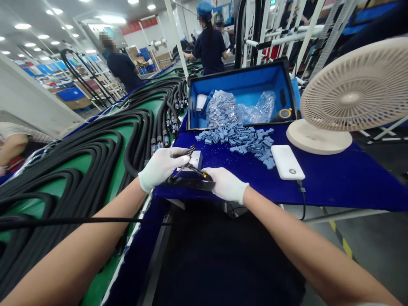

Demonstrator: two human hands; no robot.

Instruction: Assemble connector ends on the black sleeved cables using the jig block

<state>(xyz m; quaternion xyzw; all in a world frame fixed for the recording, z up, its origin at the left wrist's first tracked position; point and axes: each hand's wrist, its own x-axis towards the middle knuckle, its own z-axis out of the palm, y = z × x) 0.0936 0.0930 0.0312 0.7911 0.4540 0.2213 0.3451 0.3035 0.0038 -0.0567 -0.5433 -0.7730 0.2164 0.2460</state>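
In a white glove, my left hand (159, 169) is closed with thumb and fingers pinched on a small dark ribbed piece (191, 150) that looks like a connector end. Also gloved, my right hand (228, 183) wraps round a slim black tool with yellow on it (205, 174); its exact kind is not clear. The tool's tip reaches toward the piece in my left hand. Just behind both hands sits a small grey block (196, 159) on the blue-covered table. A dark flat plate (194, 183) lies under the hands at the table's front edge.
Loose blue clips (251, 140) lie before a blue bin (261, 80) with bagged parts. A power bank (287, 161) and a fan (318, 136) stand right. Thick black cables (86, 157) cover the green bench at left. Co-workers (208, 46) stand farther back.
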